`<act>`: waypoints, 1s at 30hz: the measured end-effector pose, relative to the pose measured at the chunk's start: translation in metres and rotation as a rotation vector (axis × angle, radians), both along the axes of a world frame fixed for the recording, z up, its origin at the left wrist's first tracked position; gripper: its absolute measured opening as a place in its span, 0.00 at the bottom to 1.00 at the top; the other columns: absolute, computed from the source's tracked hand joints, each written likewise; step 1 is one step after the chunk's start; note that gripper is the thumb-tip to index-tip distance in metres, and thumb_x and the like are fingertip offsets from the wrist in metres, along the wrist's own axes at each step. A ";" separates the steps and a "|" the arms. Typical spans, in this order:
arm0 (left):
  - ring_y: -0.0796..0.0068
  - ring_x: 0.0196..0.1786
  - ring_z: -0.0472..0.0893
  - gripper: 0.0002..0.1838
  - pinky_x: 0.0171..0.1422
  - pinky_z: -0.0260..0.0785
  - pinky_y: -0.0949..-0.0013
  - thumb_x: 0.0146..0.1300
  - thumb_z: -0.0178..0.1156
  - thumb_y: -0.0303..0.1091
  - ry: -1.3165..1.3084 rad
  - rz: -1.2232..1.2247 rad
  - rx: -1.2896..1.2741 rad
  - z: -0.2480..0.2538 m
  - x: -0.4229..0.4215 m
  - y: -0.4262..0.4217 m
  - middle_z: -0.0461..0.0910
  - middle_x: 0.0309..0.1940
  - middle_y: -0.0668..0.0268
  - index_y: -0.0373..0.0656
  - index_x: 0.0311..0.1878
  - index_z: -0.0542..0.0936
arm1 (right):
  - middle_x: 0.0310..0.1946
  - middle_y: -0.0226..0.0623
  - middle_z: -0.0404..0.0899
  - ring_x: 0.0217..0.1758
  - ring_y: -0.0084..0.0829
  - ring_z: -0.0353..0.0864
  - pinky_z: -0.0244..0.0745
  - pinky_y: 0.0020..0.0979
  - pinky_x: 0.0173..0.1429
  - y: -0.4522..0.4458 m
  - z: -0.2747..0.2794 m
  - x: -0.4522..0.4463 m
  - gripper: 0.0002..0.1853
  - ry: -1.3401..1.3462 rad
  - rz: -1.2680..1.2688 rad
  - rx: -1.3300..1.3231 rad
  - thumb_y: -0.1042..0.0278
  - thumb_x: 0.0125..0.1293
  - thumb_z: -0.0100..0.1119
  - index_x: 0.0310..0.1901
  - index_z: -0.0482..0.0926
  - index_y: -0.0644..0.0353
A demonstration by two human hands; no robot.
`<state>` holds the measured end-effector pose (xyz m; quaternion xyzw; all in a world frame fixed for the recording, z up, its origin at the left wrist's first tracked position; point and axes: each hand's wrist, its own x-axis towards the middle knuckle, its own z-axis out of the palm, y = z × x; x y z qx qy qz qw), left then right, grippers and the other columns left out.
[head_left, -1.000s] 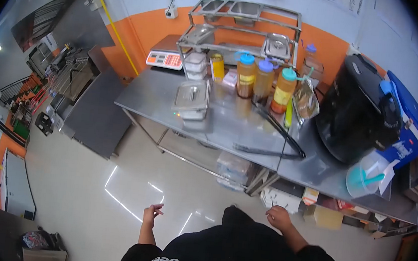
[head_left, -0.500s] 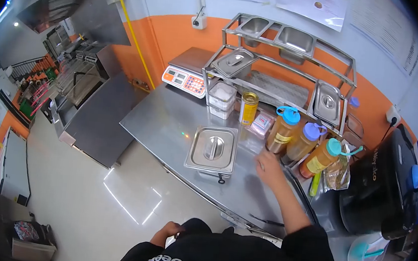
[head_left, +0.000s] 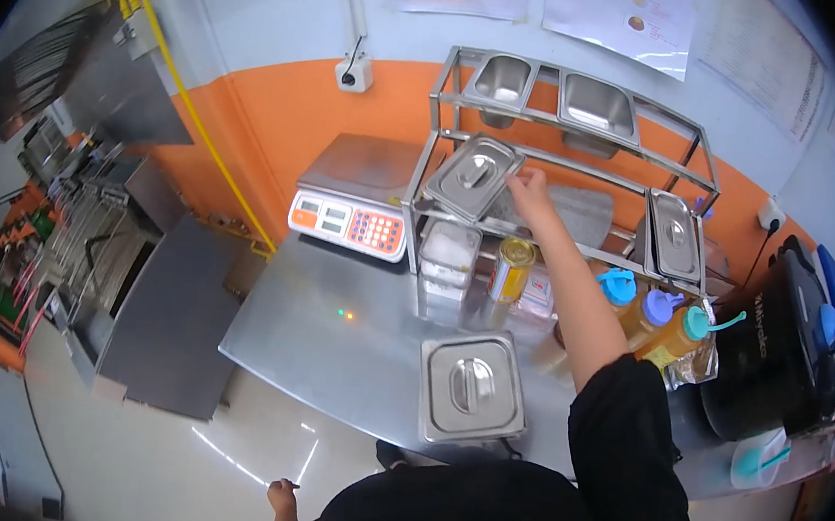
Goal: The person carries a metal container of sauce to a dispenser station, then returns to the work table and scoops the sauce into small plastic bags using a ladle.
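My right hand (head_left: 530,193) reaches up to the rack and touches the right edge of a small lidded steel pan (head_left: 477,174), its fingers closed at that edge. Low on the left, beside my body, my left hand (head_left: 283,499) hangs with curled fingers; what they hold, if anything, is too small to make out. A larger lidded steel container (head_left: 471,388) stands on the steel table (head_left: 328,352). Beneath the small pan are stacked white containers (head_left: 449,254) and a yellow can (head_left: 512,270).
A scale (head_left: 351,224) stands left of the rack (head_left: 568,155). Squeeze bottles (head_left: 667,335) are partly behind my right forearm. Another lidded pan (head_left: 674,235) sits at the rack's right end. A large black container (head_left: 765,354) stands at the right.
My right hand has moved up from beside the bottles to the small pan on the rack. My left hand has moved down and left. The view has come closer to the table.
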<state>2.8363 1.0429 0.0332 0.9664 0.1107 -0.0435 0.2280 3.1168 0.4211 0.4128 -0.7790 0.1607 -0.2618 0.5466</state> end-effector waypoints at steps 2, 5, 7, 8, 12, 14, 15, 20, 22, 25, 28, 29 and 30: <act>0.66 0.24 0.78 0.16 0.35 0.72 0.70 0.59 0.43 0.30 -0.240 0.326 -0.566 -0.005 0.059 0.002 0.78 0.18 0.56 0.30 0.21 0.75 | 0.46 0.45 0.72 0.49 0.36 0.73 0.69 0.31 0.47 0.003 0.002 0.026 0.24 0.269 -0.034 0.184 0.53 0.59 0.56 0.52 0.68 0.57; 0.69 0.28 0.79 0.08 0.36 0.71 0.71 0.62 0.45 0.28 -0.220 0.268 -0.714 0.003 0.129 0.004 0.79 0.23 0.54 0.32 0.35 0.70 | 0.48 0.47 0.73 0.47 0.39 0.75 0.71 0.40 0.48 0.002 -0.019 0.047 0.28 0.297 0.011 0.440 0.52 0.60 0.55 0.55 0.66 0.64; 0.70 0.28 0.79 0.09 0.37 0.70 0.72 0.65 0.45 0.30 -0.208 0.144 -0.668 0.005 0.156 0.006 0.79 0.24 0.56 0.33 0.41 0.66 | 0.43 0.42 0.75 0.43 0.36 0.76 0.72 0.40 0.44 0.003 -0.029 0.056 0.23 0.168 -0.015 0.571 0.53 0.62 0.53 0.50 0.69 0.63; 0.70 0.28 0.79 0.09 0.37 0.70 0.72 0.65 0.45 0.30 -0.198 0.131 -0.681 0.002 0.165 0.009 0.79 0.24 0.56 0.33 0.41 0.66 | 0.37 0.37 0.77 0.39 0.34 0.77 0.72 0.39 0.41 0.002 -0.031 0.062 0.18 0.035 -0.016 0.693 0.53 0.64 0.51 0.45 0.72 0.62; 0.71 0.29 0.79 0.09 0.38 0.69 0.73 0.66 0.45 0.31 -0.176 0.104 -0.757 -0.002 0.197 0.030 0.79 0.24 0.57 0.34 0.41 0.67 | 0.37 0.36 0.77 0.36 0.32 0.78 0.73 0.38 0.38 -0.003 -0.020 0.068 0.15 0.061 -0.187 0.458 0.57 0.66 0.49 0.44 0.73 0.61; 0.72 0.29 0.79 0.10 0.40 0.69 0.71 0.67 0.44 0.33 -0.207 0.106 -0.795 -0.001 0.201 0.043 0.78 0.24 0.58 0.34 0.41 0.67 | 0.39 0.37 0.78 0.38 0.32 0.78 0.74 0.40 0.41 0.002 0.009 0.051 0.15 0.102 -0.148 0.389 0.57 0.66 0.49 0.45 0.73 0.60; 0.72 0.30 0.78 0.11 0.41 0.68 0.71 0.68 0.43 0.34 -0.206 0.100 -0.761 0.013 0.203 0.044 0.77 0.26 0.59 0.34 0.41 0.69 | 0.39 0.37 0.78 0.38 0.32 0.78 0.74 0.40 0.41 0.007 0.025 0.038 0.15 0.112 -0.167 0.392 0.57 0.66 0.49 0.45 0.73 0.60; 0.71 0.31 0.77 0.16 0.41 0.68 0.70 0.70 0.40 0.38 -0.400 0.136 -0.749 0.044 0.236 0.045 0.76 0.29 0.60 0.35 0.38 0.71 | 0.44 0.37 0.77 0.46 0.33 0.76 0.71 0.35 0.50 -0.009 0.052 0.008 0.17 0.093 -0.013 0.415 0.60 0.67 0.47 0.51 0.71 0.63; 0.71 0.31 0.76 0.16 0.41 0.67 0.71 0.70 0.41 0.39 -0.582 0.144 -0.848 0.084 0.253 0.020 0.74 0.29 0.61 0.35 0.36 0.71 | 0.45 0.38 0.77 0.47 0.31 0.76 0.70 0.34 0.51 0.003 0.072 -0.009 0.18 0.182 -0.064 0.402 0.59 0.67 0.47 0.51 0.71 0.62; 0.73 0.30 0.74 0.16 0.40 0.66 0.71 0.69 0.42 0.37 -0.590 0.072 -0.849 0.124 0.278 -0.011 0.71 0.28 0.62 0.34 0.32 0.72 | 0.45 0.37 0.76 0.46 0.29 0.76 0.72 0.34 0.50 0.015 0.087 -0.025 0.20 0.238 -0.002 0.395 0.56 0.66 0.48 0.53 0.70 0.62; 0.72 0.34 0.73 0.16 0.41 0.66 0.70 0.68 0.42 0.35 -0.670 -0.065 -1.067 0.165 0.287 -0.060 0.71 0.30 0.62 0.34 0.29 0.73 | 0.45 0.36 0.75 0.47 0.28 0.76 0.73 0.34 0.50 0.066 0.099 -0.051 0.21 0.250 0.166 0.327 0.55 0.66 0.49 0.53 0.69 0.62; 0.71 0.37 0.74 0.16 0.43 0.66 0.70 0.67 0.42 0.35 -0.614 -0.136 -1.133 0.180 0.285 -0.078 0.72 0.33 0.61 0.35 0.30 0.74 | 0.46 0.37 0.75 0.47 0.27 0.76 0.74 0.34 0.51 0.076 0.086 -0.055 0.23 0.217 0.230 0.325 0.53 0.66 0.49 0.55 0.68 0.63; 0.70 0.40 0.74 0.16 0.46 0.66 0.69 0.66 0.42 0.35 -0.553 -0.202 -1.195 0.193 0.282 -0.095 0.73 0.36 0.60 0.35 0.31 0.76 | 0.47 0.38 0.74 0.48 0.28 0.75 0.72 0.33 0.51 0.106 0.089 -0.064 0.23 0.267 0.258 0.350 0.53 0.66 0.49 0.54 0.69 0.63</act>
